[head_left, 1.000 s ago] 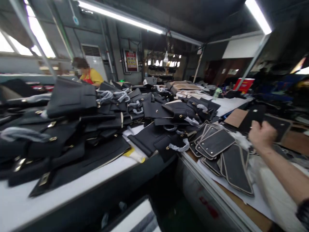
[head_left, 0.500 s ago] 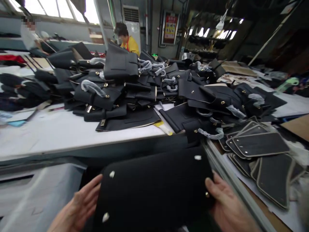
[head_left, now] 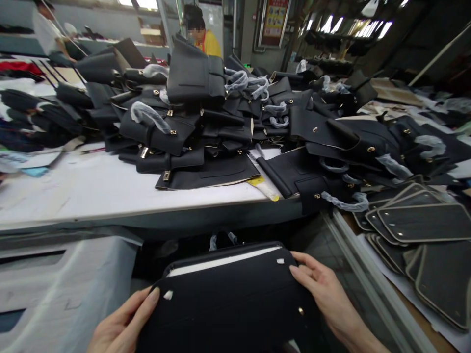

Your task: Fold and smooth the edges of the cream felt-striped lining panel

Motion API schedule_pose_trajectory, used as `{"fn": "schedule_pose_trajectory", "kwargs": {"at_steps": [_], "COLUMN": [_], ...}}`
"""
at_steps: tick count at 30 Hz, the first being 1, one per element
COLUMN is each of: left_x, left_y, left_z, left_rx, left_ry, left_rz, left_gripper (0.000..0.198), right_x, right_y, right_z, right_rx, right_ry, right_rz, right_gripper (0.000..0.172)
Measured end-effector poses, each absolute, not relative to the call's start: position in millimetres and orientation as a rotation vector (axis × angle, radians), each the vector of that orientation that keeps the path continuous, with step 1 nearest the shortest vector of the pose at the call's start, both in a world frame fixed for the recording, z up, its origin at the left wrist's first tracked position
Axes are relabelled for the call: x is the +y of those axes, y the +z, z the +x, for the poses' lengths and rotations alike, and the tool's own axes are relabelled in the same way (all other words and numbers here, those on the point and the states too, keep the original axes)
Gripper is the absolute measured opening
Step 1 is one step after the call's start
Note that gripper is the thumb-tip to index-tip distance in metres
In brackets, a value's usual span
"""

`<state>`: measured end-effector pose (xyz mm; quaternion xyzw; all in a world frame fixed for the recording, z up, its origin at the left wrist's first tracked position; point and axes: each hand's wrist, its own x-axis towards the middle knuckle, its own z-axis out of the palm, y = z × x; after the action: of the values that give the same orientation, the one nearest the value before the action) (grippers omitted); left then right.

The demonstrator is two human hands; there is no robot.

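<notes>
Low in the middle of the view is a black bag base panel [head_left: 228,299] with metal studs, bits of white material stuck over some of them. My left hand [head_left: 127,318] pinches its left edge, thumb on top. At the upper right corner my right hand [head_left: 324,289] grips it between thumb and fingers. Just behind the panel's far edge a black bag body [head_left: 228,252] shows a pale strip along its opening. A plastic-wrapped handle [head_left: 222,239] rises behind that. The undersides of the panel and my lower fingers are hidden.
Black leather bag pieces [head_left: 195,73] are heaped on the white table [head_left: 73,191]. Studded base panels [head_left: 427,220] lie stacked at the right, beyond a metal rail [head_left: 368,274]. A grey-white covered surface [head_left: 62,289] is at left. Two people work at the back.
The panel has come lower and tilted, uncovering the bag opening with its pale strip and the wrapped handle behind. My left thumb now presses on its edge; my right hand has shifted toward its upper corner.
</notes>
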<state>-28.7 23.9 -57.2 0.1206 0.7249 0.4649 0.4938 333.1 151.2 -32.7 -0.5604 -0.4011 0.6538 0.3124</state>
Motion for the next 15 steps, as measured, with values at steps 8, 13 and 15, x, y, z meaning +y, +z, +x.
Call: {"fn": "schedule_pose_trajectory", "kwargs": {"at_steps": [8,13,15], "left_x": [57,60,61], "left_y": [-49,-52,-51], "left_z": [-32,-32,-32], "left_rx": [1.828,2.001,2.068], "left_ry": [1.016,0.904,0.858], "left_rz": [0.260,0.420,0.479], "left_gripper": [0.086,0.080,0.079], "right_x": [178,182,183], "right_y": [-36,-41,-41], "right_z": [332,332,332], "right_rx": [-1.110,-1.136,-1.129], "right_ry": [1.723,1.716,1.732], "right_rz": [-1.538,-1.585,-1.600], "right_gripper": [0.076,0.076,0.077]}}
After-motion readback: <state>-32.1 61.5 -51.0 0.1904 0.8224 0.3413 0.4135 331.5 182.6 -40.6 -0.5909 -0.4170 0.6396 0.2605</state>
